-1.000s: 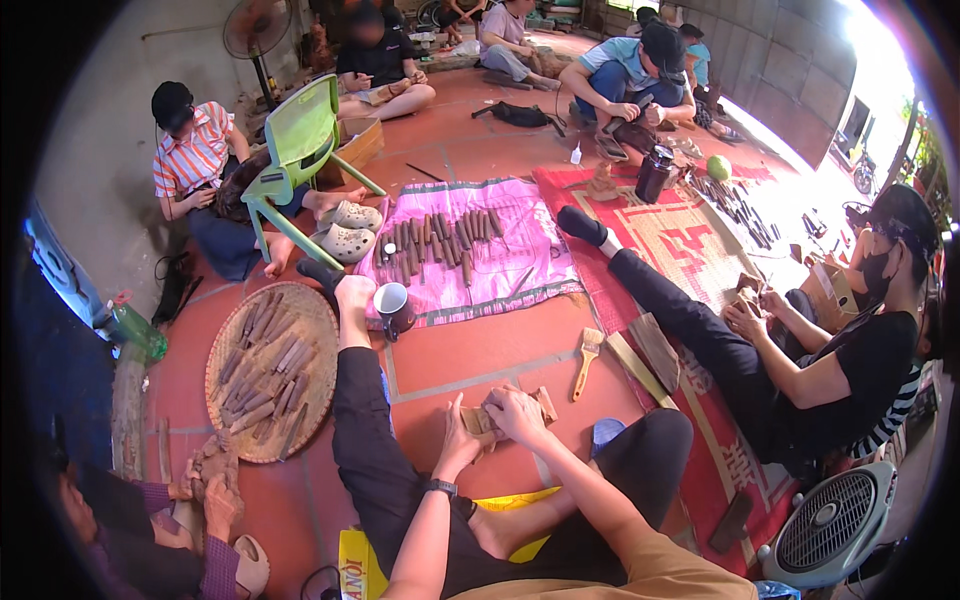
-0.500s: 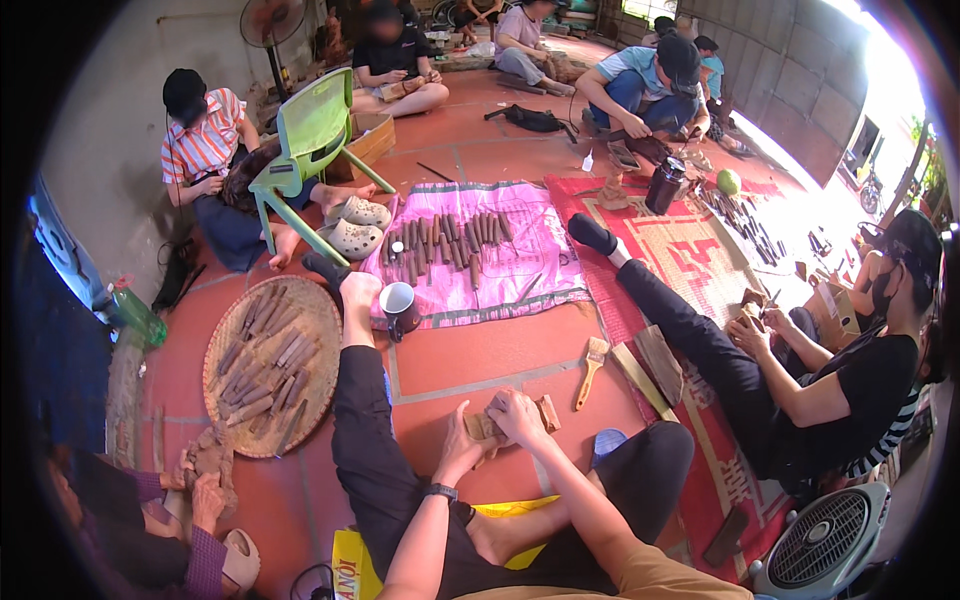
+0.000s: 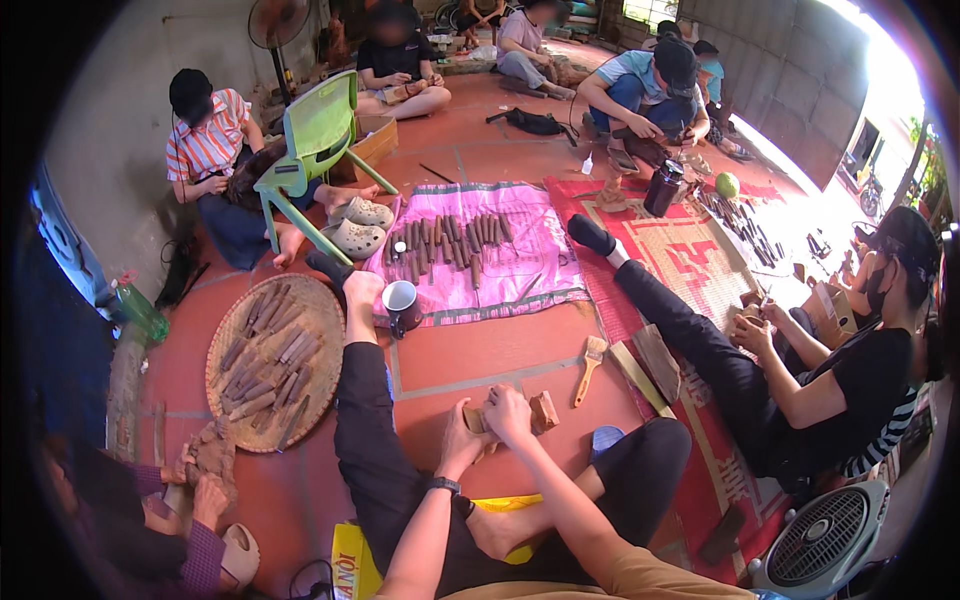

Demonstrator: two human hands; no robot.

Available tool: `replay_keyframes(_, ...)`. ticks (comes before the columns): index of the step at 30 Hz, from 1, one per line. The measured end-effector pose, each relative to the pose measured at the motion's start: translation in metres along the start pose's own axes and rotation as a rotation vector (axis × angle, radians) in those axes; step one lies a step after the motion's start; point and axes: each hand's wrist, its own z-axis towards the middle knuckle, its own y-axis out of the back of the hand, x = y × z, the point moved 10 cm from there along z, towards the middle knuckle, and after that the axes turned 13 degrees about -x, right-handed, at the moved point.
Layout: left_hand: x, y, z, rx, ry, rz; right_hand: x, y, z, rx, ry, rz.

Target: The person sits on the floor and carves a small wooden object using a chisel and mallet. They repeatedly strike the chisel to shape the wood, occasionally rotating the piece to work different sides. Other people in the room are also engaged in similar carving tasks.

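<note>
Above the floor between my outstretched legs, my left hand (image 3: 461, 442) is wrapped round a light brown piece of carved wood (image 3: 474, 419). My right hand (image 3: 508, 414) closes over the same wood from above, its fingers bent. Whether a small tool sits in the right fingers is hidden. Just right of that hand shows a blocky brown wood end (image 3: 543, 411); I cannot tell if it belongs to the held piece. A flat brush (image 3: 590, 372) with a wooden handle lies on the tiles farther right.
A round woven tray (image 3: 217, 362) of wooden-handled tools lies left of my leg. Beyond my foot, a pink sheet (image 3: 545, 262) bears more tools, with a mug (image 3: 402, 312) at its near edge. Co-workers sit around; a box fan (image 3: 826, 540) stands at lower right.
My hands have turned the wood slightly, and the right hand has drawn a little nearer the left. The blocky end at the right now shows more plainly.
</note>
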Motion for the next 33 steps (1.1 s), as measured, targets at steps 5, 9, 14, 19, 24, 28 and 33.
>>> replay_keyframes(5,-0.005,0.005,-0.002,0.012,0.025,-0.004,-0.014,-0.011,0.004,0.167,-0.095,0.013)
replay_keyframes(9,-0.006,-0.001,-0.003,0.021,0.010,-0.018,-0.010,-0.009,0.005,0.016,0.002,-0.110)
replay_keyframes(14,-0.006,0.009,-0.003,-0.039,0.007,-0.017,-0.012,-0.017,0.004,0.158,-0.077,-0.022)
replay_keyframes(19,-0.013,0.012,-0.005,-0.041,0.026,-0.024,-0.014,-0.013,0.001,0.170,-0.122,0.011)
replay_keyframes(24,-0.016,0.008,-0.005,-0.013,0.040,-0.052,-0.005,-0.013,0.005,0.055,-0.022,-0.040)
replay_keyframes(28,-0.008,0.011,-0.004,-0.038,0.013,0.009,-0.005,-0.014,-0.001,0.110,-0.036,0.005)
replay_keyframes(33,-0.015,0.010,-0.005,-0.034,0.015,-0.034,-0.012,-0.016,-0.001,0.056,-0.007,0.050)
